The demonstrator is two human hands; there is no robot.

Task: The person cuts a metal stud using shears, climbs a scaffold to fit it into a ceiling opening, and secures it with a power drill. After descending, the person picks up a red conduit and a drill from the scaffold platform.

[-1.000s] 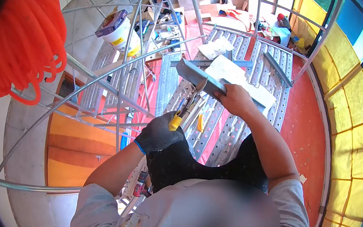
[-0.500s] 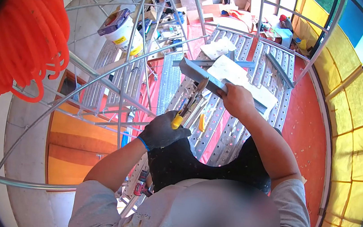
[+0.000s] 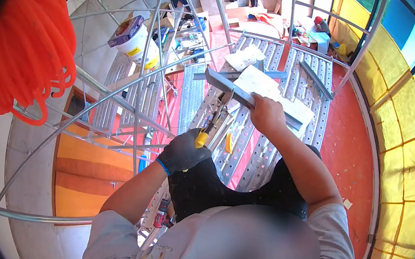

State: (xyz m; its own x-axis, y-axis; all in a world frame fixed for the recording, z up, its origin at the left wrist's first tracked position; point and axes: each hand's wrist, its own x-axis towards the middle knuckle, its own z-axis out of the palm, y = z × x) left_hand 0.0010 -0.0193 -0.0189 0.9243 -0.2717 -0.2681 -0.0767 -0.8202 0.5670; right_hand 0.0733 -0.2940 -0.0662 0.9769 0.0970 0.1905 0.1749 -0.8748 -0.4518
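Note:
My left hand [image 3: 184, 151], in a dark work glove, is closed around the yellow handles of a pair of tin snips [image 3: 201, 138]. The jaws point up and away from me, right at the near edge of a grey metal channel [image 3: 229, 87]. My bare right hand [image 3: 267, 114] grips that channel near its right part, thumb on the near side. The channel slants above the perforated metal planks, its far end pointing left. Behind it lie a white sheet [image 3: 261, 82] and further metal profiles. A yellow-handled tool [image 3: 229, 141] rests on the planks below.
Scaffold tubes [image 3: 114, 84] cross the left side, with a hanging orange hose coil [image 3: 28, 50]. A white bucket [image 3: 138, 43] stands behind them. Below my left arm is a red drill [image 3: 161, 213]. Yellow sheeting [image 3: 394, 152] lines the right. Another person [image 3: 322, 25] is far back.
The view has shifted slightly. My left hand has drawn in a little with the snips, whose jaws stay at the channel's edge. My right hand keeps its hold.

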